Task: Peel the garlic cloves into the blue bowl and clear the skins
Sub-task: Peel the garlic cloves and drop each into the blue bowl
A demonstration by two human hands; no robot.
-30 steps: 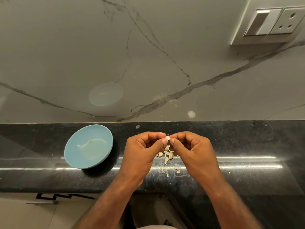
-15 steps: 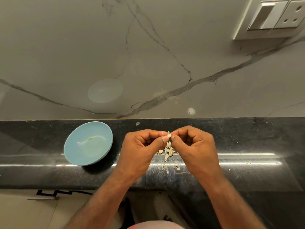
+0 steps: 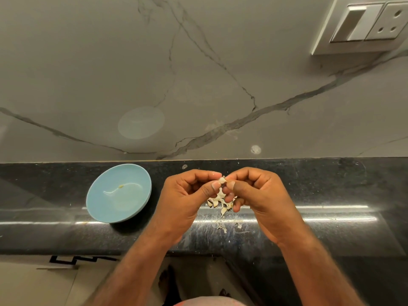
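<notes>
Both hands, left hand (image 3: 183,196) and right hand (image 3: 259,195), pinch 1 garlic clove (image 3: 221,180) between curled fingertips above the skins (image 3: 220,202) on the counter (image 3: 331,184); the blue bowl (image 3: 119,193) sits to the left.

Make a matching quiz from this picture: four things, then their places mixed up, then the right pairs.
1 blue bowl
2 garlic clove
3 garlic skins
4 power socket

A on the wall, upper right
B pinched between left hand and right hand
C on the black counter, left of the hands
D scattered on the counter under the hands

Pairs: 1-C, 2-B, 3-D, 4-A
</notes>
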